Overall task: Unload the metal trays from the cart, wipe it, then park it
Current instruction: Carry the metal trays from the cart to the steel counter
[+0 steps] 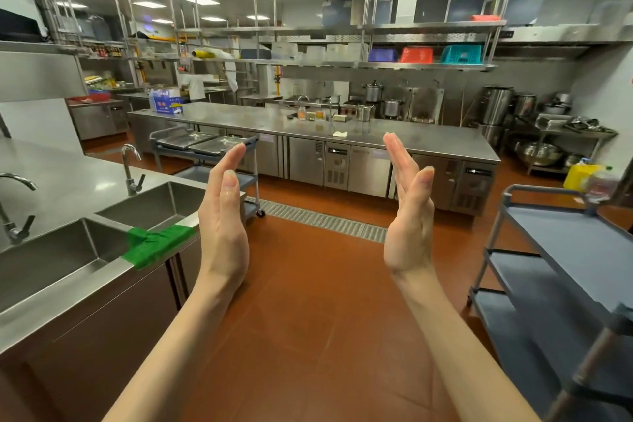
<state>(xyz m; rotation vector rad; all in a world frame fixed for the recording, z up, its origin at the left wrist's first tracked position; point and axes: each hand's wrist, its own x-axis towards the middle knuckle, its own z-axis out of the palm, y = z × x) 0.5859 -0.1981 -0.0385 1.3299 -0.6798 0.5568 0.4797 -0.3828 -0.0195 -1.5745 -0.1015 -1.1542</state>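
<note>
1. My left hand (224,212) and my right hand (409,212) were raised in front of me, palms facing each other, well apart. The fingers of both were straight and close together, and they held nothing.
2. Under my arms was the red-brown floor (308,301). At my left stood the steel sink counter (61,181) with two basins, two taps and a strip of green tape (156,245) on its front edge.
3. At my right, close to me, stood a grey cart (561,250) with three shelves. I saw nothing on the shelves that were in view.
4. Further on, a metal floor drain (322,221) crossed the floor between my hands.
5. Behind my left hand, beside the end of the sink counter, stood the cart with the trays (205,161). Two metal trays (202,142) lay side by side on its top shelf. My fingertips hid a part of this cart.
6. Just behind it was the long steel worktable (376,134), with a white cloth (337,134) lying on its top and a blue and white box (168,103) at its left end.
7. Far behind were pots, hanging shelves with coloured baskets (419,54), and a person in white clothes (197,86).
</note>
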